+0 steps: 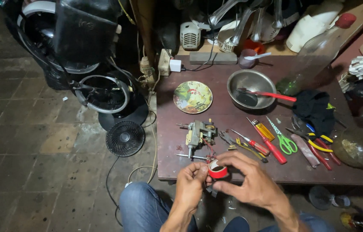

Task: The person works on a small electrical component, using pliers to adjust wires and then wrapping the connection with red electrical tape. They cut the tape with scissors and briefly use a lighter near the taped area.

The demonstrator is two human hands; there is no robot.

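**A:** Legend, head view. What do I have in hand here?

**B:** My left hand (pixel 191 182) and right hand (pixel 243 180) meet just off the near edge of the tabletop (pixel 233 112). Both are closed narrowly around a roll of red tape (pixel 218 170), left fingers pinching its near side, right fingers curled over the top. The roll sits between the two hands, above my knees, not resting on anything.

**A:** And the nearest thing on the tabletop?

**B:** A small electric motor (pixel 198 135) with red leads trailing toward the hands. Beside it lie a red-handled screwdriver (pixel 269 144), green scissors (pixel 284 141) and pliers (pixel 316 144).

**A:** What could go wrong from here?

**B:** I judge three risks. First, the roll is held over the gap past the edge; if either pinch slackens, it would drop to the floor and roll among the fan parts (pixel 125 138). Second, the leads look thin; a pull on the tape could drag the motor toward the edge or strain a joint. Third, whether a loose tape end is lifted I cannot tell, since the fingers hide it; tape folding on itself would be likely in this dim light.

**A:** Anything farther back?

**B:** A steel bowl (pixel 251 88) and a decorated plate (pixel 192 97), well apart from the hands.
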